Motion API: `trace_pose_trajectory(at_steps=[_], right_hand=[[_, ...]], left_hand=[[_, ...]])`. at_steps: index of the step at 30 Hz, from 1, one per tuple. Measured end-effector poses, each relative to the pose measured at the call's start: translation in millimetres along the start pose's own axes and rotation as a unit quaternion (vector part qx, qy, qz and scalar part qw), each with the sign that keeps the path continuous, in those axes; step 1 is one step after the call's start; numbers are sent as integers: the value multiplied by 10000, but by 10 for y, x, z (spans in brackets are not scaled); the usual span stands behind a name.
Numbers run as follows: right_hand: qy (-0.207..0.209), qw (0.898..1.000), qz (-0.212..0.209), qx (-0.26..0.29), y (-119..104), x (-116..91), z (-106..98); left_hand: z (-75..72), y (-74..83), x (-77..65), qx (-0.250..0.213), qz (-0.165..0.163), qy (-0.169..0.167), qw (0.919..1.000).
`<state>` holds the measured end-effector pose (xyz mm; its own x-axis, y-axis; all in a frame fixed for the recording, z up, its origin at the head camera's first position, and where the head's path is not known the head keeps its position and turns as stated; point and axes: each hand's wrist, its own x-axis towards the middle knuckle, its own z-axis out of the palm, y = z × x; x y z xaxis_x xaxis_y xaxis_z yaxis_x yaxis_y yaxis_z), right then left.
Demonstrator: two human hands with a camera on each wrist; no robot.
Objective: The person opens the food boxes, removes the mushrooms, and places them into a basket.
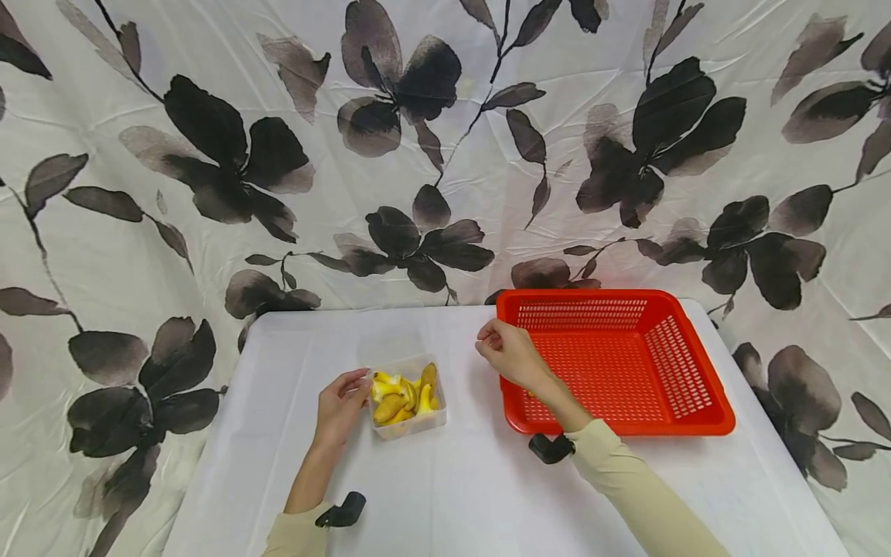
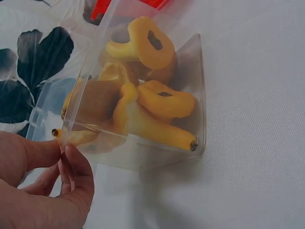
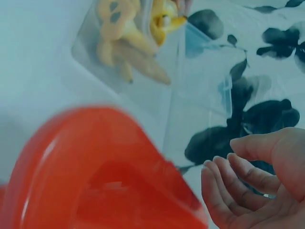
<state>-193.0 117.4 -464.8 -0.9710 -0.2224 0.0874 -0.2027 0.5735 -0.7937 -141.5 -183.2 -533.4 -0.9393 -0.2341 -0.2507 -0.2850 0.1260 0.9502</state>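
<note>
A clear plastic box (image 1: 411,425) on the table holds several small yellow gourd-shaped pieces (image 1: 390,408) with brown blotches and dark stem ends. My left hand (image 1: 341,410) pinches the box's left rim between thumb and fingers; one piece's stem end (image 2: 55,132) pokes out beside the thumb. Over the left rim of a red plastic basket (image 1: 685,418) is my right hand (image 1: 511,352), its fingers loosely bent and nothing between them. In the right wrist view the right hand (image 3: 257,176) shows beside the basket's corner, apart from the box.
Behind the box lies a flat clear plastic lid (image 1: 393,340). A bit of yellow (image 1: 531,394) shows inside the basket, by the right forearm. White cloth covers the table (image 1: 445,495), and a flower-printed curtain (image 1: 418,170) hangs along its back edge.
</note>
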Motion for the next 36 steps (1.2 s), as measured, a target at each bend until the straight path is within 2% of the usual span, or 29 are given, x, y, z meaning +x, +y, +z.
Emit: trace_pose_trajectory(at_steps=[11, 25, 36], right_hand=[[-476, 9987, -105, 178, -175, 91, 294], [-1144, 9892, -685, 612, -274, 118, 613], [-1632, 9831, -606, 572, -355, 153, 948]], left_hand=[[0, 2, -5, -39, 65, -44, 10000], [11, 47, -21, 7, 20, 18, 10000], [0, 48, -22, -5, -19, 50, 10000]])
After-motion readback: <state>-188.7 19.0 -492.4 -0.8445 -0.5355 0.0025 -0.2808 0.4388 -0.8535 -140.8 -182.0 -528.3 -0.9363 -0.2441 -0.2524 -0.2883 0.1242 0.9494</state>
